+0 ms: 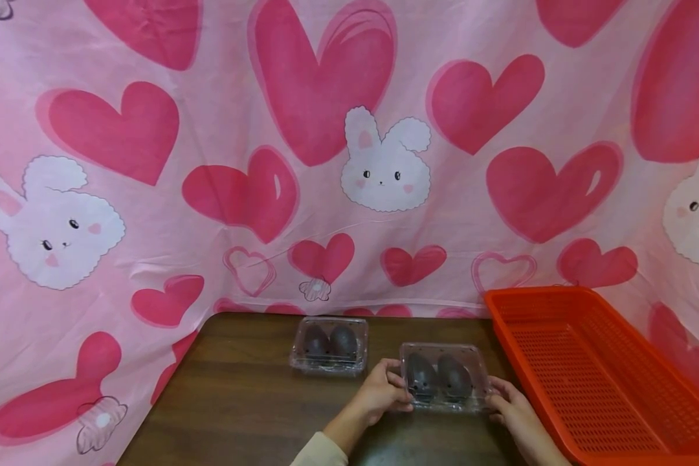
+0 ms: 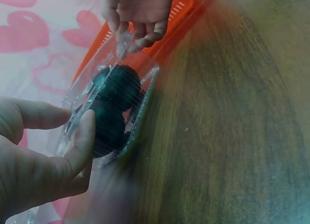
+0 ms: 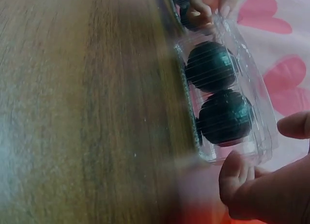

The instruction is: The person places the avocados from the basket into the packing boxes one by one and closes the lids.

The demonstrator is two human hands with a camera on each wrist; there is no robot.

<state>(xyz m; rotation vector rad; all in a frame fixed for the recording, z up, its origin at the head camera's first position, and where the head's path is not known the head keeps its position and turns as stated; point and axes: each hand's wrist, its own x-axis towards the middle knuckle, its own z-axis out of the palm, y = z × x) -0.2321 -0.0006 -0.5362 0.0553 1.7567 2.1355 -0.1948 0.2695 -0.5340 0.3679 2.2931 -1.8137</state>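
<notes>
A clear plastic clamshell box [image 1: 444, 402] with two dark, egg-shaped fruits [image 3: 225, 118] inside is in both hands over the table. My left hand [image 1: 382, 390] grips its left end; in the left wrist view the thumb and fingers [image 2: 83, 137] pinch the lid's edge. My right hand [image 1: 515, 414] holds the opposite end, with fingertips at the corner in the right wrist view. A second clear clamshell box [image 1: 329, 370], also holding two dark fruits, sits on the table behind and left of the first.
At the right stands a long orange-red plastic basket [image 1: 515, 353] with slotted sides and floor, close beside my right hand. The brown wood-grain table [image 1: 239, 388] runs back to a pink cloth backdrop [image 1: 221, 97] with hearts and rabbits, which also hangs along both sides.
</notes>
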